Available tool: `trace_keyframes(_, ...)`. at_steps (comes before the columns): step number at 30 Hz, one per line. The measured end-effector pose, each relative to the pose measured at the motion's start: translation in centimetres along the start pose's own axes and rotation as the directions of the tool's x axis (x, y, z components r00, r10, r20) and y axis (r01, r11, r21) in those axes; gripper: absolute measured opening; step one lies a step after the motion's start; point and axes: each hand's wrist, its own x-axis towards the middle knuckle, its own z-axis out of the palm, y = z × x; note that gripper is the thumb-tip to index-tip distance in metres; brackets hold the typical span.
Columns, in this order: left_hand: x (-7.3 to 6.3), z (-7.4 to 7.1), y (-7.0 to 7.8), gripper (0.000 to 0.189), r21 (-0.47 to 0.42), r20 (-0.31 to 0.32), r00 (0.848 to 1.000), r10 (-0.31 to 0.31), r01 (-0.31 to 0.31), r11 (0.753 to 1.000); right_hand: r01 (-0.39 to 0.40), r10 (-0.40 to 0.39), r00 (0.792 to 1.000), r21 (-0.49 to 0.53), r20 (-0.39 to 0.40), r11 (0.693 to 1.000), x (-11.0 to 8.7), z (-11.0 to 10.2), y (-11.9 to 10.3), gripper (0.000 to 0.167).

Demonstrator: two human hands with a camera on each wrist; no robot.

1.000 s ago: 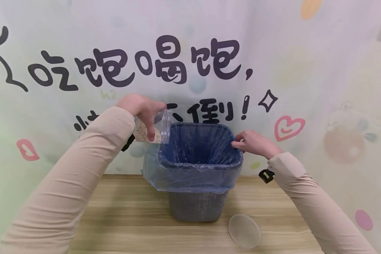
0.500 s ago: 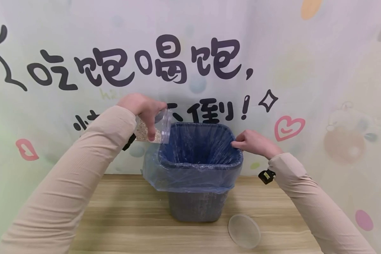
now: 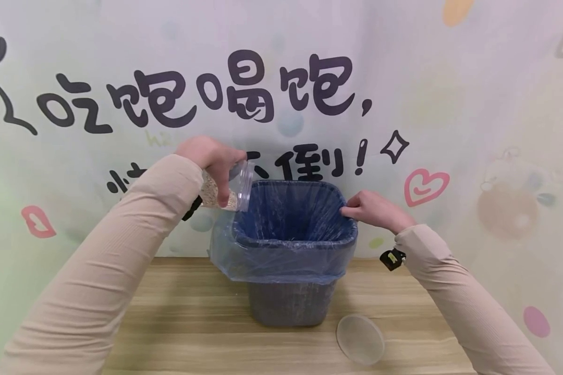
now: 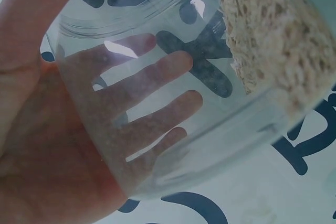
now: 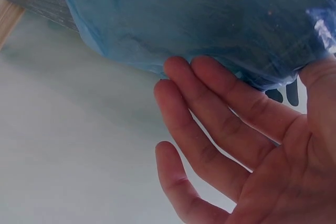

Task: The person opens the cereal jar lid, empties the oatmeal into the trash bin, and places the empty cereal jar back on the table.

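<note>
My left hand (image 3: 213,159) holds a clear plastic jar (image 3: 245,188) tipped on its side, with the thumb and fingers on opposite sides. Its uncapped mouth faces right, at the left rim of the trash can. Pale oat-like flakes (image 4: 283,40) lie along the jar's lower side. The dark trash can (image 3: 291,304) stands upright, lined with a blue plastic bag (image 3: 286,265) folded over its rim. At the right rim, my right hand (image 3: 375,211) grips can and bag, thumb over the edge and fingers outside. The can's bottom inside is too dark to make out.
A round translucent lid (image 3: 360,339) lies flat on the wooden table (image 3: 192,323), in front and to the right of the can. Close behind hangs a pale printed backdrop (image 3: 427,78) with black characters. Part of the bag bulges out at the can's left.
The head view has shifted very slightly. Both hands, the tilted jar and the can keep practically the same places, and the flakes remain in the jar.
</note>
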Motion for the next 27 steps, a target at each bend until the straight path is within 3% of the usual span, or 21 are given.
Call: trace_keyframes(27, -0.05, -0.21, 0.56, 0.086, 0.035, -0.009, 1.000, -0.012, 0.013, 0.999, 0.002, -0.002, 1.000, 0.010, -0.015, 1.000, -0.14, 0.08, -0.12, 0.036)
